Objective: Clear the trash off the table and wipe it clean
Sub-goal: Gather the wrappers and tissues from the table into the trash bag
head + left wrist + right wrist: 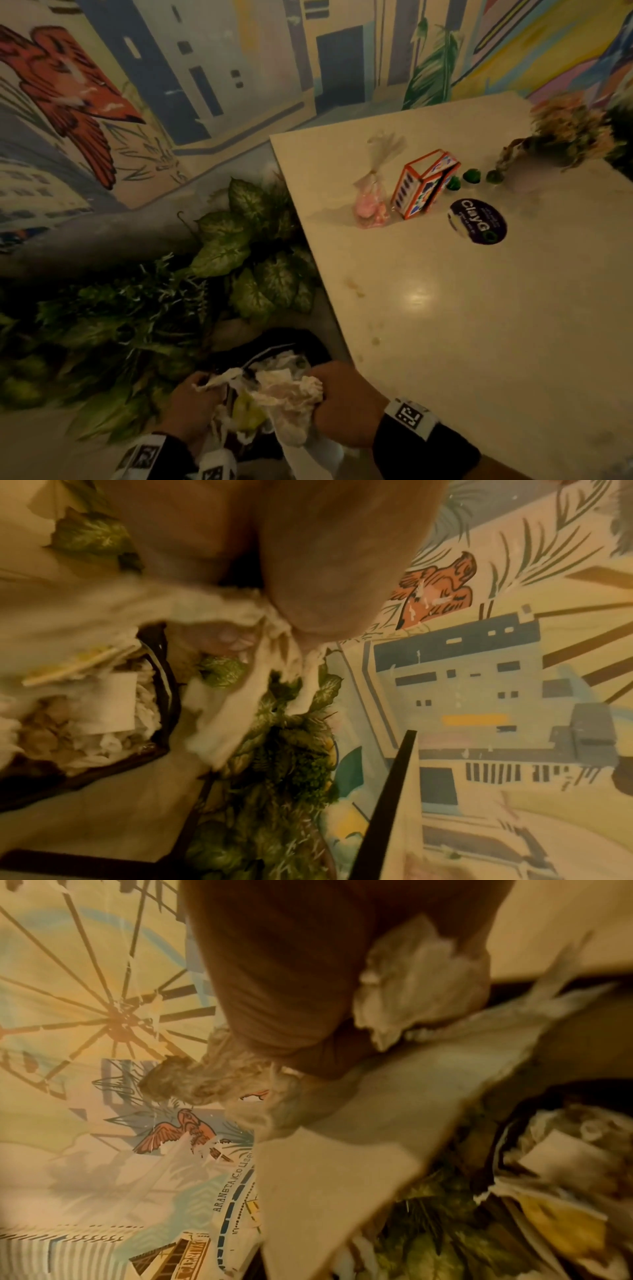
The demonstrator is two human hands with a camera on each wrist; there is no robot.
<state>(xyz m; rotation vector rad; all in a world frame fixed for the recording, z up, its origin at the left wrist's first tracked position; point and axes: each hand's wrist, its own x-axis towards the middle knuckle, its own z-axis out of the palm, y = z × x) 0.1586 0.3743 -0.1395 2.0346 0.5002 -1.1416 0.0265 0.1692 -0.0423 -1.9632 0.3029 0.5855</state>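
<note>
Both hands hover over a black trash bin beside the table's near-left corner. My left hand grips a strip of crumpled white tissue. With its fingers curled, my right hand holds a bigger wad of crumpled napkins, and a flat paper sheet hangs from that wad. A yellowish scrap shows between the hands. The bin holds more white paper trash. The white marble table has brownish stains near its left edge.
At the table's far end sit a pink candy bag, an orange-edged box, small green pieces, a purple round "ClayGo" disc and a flower arrangement. Leafy plants fill the space left of the table, below a painted wall.
</note>
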